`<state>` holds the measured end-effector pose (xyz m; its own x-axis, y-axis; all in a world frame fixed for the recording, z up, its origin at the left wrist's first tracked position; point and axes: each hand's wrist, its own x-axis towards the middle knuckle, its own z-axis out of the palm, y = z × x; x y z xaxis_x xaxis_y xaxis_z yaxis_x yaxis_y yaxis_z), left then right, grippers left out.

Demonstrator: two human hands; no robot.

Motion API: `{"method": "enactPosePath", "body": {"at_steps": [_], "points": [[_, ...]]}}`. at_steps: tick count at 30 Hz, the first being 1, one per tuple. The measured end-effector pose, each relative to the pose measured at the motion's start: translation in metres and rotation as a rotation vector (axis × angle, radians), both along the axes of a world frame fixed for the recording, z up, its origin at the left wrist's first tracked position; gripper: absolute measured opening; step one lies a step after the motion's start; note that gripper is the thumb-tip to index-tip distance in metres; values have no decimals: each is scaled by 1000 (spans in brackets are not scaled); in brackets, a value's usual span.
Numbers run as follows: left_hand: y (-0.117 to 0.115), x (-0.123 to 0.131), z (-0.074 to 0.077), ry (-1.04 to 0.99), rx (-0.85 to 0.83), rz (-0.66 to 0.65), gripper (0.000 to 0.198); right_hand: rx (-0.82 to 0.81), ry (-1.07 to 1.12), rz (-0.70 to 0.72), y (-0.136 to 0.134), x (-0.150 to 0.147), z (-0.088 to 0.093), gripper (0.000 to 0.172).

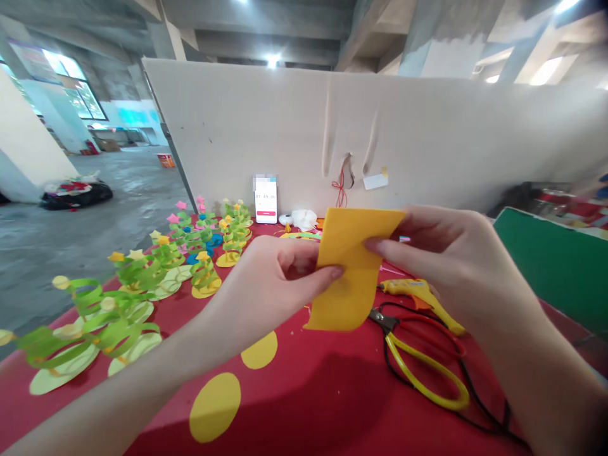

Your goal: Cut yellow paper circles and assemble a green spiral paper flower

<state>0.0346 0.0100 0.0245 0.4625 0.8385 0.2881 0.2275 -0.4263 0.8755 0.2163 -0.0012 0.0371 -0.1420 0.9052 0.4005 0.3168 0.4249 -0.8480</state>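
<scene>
A sheet of yellow paper is held up above the table, its lower edge curling. My left hand pinches its left side, thumb in front and fingers behind. The upper right part is gripped by my right hand, also with the thumb on the front face. Below my left forearm, two yellow paper discs lie flat on the red table. Scissors with red and yellow handles rest under my right hand, beside a yellow glue gun.
Several green paper spirals with stars and dots on round bases stand along the left of the red tabletop. A phone leans at the back against a white partition. A black cord runs by the scissors. A green board stands right.
</scene>
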Motion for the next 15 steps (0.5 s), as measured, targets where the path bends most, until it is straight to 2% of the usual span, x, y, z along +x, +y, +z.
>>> {"method": "enactPosePath", "body": {"at_steps": [6, 15], "points": [[4, 0, 1, -137, -50, 41, 19, 101, -99, 123, 4, 5, -1, 21], [2, -3, 0, -244, -152, 22, 16, 95, -27, 119, 10, 11, -3, 21]]}}
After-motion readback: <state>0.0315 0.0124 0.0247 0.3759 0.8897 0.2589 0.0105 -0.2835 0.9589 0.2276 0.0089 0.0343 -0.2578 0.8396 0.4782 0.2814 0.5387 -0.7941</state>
